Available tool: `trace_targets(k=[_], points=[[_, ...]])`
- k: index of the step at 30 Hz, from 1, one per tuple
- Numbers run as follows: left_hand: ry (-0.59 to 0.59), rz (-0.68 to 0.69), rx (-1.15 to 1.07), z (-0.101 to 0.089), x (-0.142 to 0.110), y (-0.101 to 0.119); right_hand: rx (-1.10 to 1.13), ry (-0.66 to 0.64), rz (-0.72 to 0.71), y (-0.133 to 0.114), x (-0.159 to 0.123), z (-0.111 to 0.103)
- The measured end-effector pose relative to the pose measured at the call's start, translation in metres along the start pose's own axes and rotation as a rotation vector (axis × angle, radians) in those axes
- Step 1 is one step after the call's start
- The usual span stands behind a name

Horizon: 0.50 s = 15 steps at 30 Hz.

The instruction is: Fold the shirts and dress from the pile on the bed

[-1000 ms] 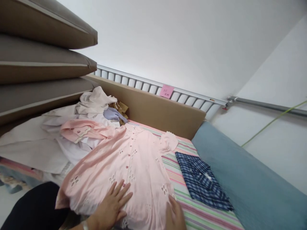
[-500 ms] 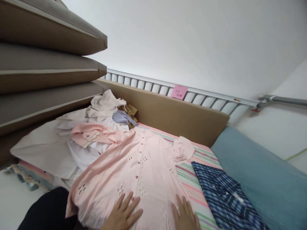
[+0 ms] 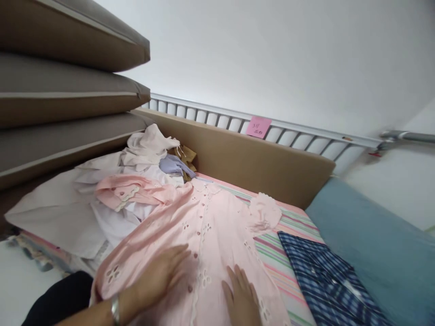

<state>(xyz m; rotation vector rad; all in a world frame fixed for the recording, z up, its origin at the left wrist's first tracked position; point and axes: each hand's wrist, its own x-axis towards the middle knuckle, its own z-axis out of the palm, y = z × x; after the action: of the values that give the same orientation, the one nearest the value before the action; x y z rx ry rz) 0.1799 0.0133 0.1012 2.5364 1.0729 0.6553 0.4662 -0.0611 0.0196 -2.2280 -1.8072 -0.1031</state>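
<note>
A pale pink buttoned dress point(image 3: 210, 226) with eyelet embroidery lies spread flat on a striped sheet point(image 3: 282, 267). My left hand point(image 3: 159, 274) rests flat on the dress's lower left part, fingers stretched out, a metal bracelet on the wrist. Lying flat just right of the button line is my right hand point(image 3: 239, 294), fingers together and extended. Neither hand holds anything.
A heap of white, pink and lilac clothes point(image 3: 136, 181) lies at the left. A folded blue plaid shirt point(image 3: 326, 280) lies at the right beside a blue-grey cushion point(image 3: 367, 244). Stacked grey-brown cushions point(image 3: 68, 90) rise at the left; a cardboard panel point(image 3: 258, 163) and rail stand behind.
Both hands have slid up and leftward over the dress. The view has shifted a little to the left.
</note>
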Motion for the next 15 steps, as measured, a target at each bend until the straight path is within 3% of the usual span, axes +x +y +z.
trace_targets(k=[4,6,8,11,15], points=[[0.2,-0.067,0.094,-0.065,0.075,-0.039,0.031,0.004,-0.022,-0.002,0.032,-0.016],[0.21,-0.163,0.117,-0.091,0.115,-0.053,0.025,0.026,-0.041,-0.009,0.057,-0.023],[0.168,-0.25,0.135,-0.105,0.15,-0.063,-0.003,0.024,-0.028,-0.014,0.083,-0.024],[0.086,-0.295,0.16,-0.104,0.192,-0.075,-0.043,-0.017,0.022,-0.012,0.113,-0.011],[-0.031,-0.366,0.192,-0.081,0.233,-0.099,-0.053,-0.037,0.075,-0.001,0.125,0.012]])
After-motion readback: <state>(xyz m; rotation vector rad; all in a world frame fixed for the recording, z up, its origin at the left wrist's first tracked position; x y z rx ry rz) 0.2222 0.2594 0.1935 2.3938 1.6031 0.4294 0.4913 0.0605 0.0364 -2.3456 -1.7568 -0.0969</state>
